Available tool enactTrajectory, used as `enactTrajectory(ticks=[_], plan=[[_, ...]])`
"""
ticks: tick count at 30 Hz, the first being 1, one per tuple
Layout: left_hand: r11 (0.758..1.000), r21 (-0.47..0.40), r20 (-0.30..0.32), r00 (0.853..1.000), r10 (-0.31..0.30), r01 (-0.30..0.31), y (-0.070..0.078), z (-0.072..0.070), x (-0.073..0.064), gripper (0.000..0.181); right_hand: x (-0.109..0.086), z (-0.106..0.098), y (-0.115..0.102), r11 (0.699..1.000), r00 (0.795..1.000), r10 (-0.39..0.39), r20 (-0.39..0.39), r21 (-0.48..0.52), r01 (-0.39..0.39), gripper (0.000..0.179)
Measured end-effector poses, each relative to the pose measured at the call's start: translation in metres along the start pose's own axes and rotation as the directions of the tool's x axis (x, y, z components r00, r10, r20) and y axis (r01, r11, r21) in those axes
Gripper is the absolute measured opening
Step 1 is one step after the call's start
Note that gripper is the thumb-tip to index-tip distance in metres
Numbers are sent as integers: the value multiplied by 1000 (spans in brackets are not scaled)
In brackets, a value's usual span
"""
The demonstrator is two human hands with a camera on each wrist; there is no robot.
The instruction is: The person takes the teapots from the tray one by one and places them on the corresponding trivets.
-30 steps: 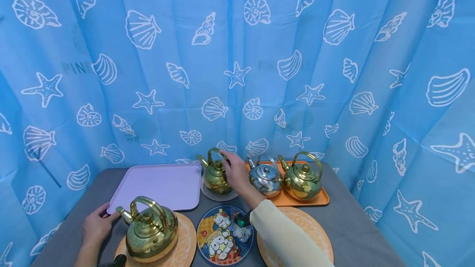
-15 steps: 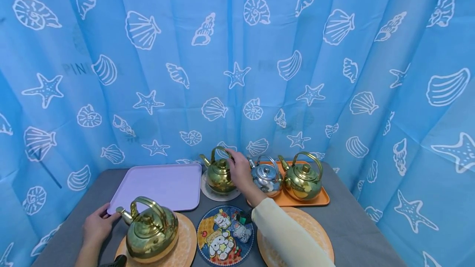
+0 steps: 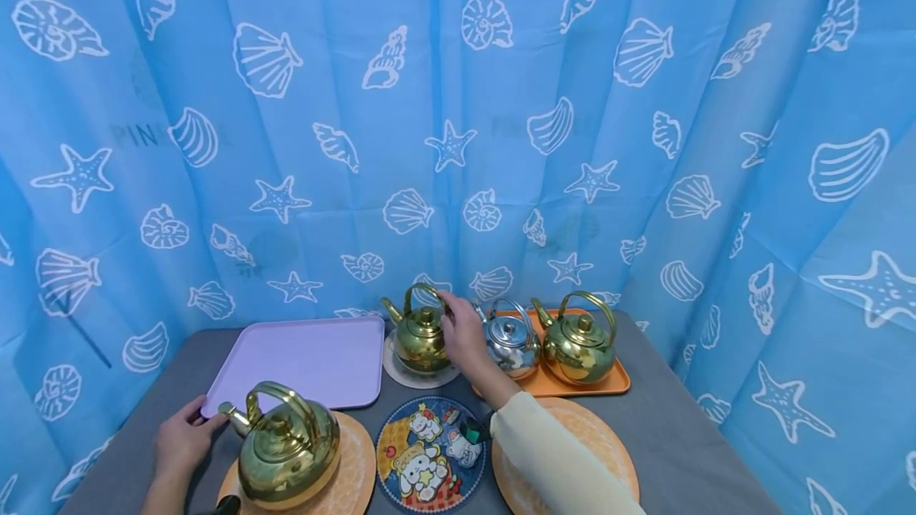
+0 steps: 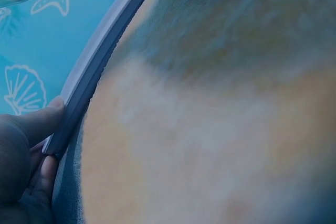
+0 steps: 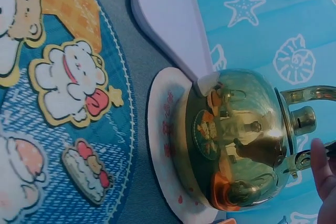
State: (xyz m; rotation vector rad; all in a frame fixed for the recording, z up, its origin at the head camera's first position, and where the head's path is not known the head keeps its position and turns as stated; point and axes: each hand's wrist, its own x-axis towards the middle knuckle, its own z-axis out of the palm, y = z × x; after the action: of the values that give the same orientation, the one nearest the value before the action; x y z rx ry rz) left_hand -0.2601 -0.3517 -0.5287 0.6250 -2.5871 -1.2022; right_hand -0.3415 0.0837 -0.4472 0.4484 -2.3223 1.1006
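Note:
Near the back of the table, my right hand [image 3: 465, 332] holds the arched handle of a small gold kettle [image 3: 421, 340]. The kettle stands upright on a pale round mat [image 3: 401, 376]; in the right wrist view the thumb side of the right hand [image 5: 326, 192] is by the handle's base, the rest out of frame. To the left, my left hand [image 3: 182, 439] pinches the near left corner of a purple tray [image 3: 308, 356]. The left wrist view shows the thumb over the rim and fingers below it. Beside this hand, a larger gold kettle [image 3: 286, 451] points its spout at the fingers.
An orange tray [image 3: 621, 386] at back right bears a silver kettle [image 3: 511, 344] and another gold kettle [image 3: 580, 348]. Round patterned placemats include a blue cartoon one [image 3: 429, 459] and an orange one [image 3: 601, 451]. A blue shell-print curtain [image 3: 458, 102] hangs behind the table.
My right hand and the small gold kettle have shifted slightly right on the mat. The left hand stays at the tray corner. The head view has turned a little.

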Motion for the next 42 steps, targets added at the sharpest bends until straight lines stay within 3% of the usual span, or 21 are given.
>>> enactTrajectory(ticks=[13, 21, 26, 36, 42], plan=[[1000, 7, -28, 1000, 7, -7, 0, 1, -1, 66, -27, -19, 3, 995, 998, 59, -23, 79, -57, 40], [1000, -2, -36, 999, 22, -22, 1, 1, -2, 64, -40, -34, 8, 996, 995, -38, -88, 82, 45, 37], [1000, -2, -22, 1000, 11, -11, 1, 0, -2, 66, -48, -45, 10, 995, 993, -59, -106, 77, 67, 33], [1000, -16, -9, 1000, -18, 18, 0, 0, 0, 66, -64, -63, 17, 992, 989, -7, -148, 122, 26, 29], [999, 15, -32, 999, 44, -44, -1, 0, -1, 66, -75, -76, 28, 991, 981, 34, -190, 134, -8, 28]])
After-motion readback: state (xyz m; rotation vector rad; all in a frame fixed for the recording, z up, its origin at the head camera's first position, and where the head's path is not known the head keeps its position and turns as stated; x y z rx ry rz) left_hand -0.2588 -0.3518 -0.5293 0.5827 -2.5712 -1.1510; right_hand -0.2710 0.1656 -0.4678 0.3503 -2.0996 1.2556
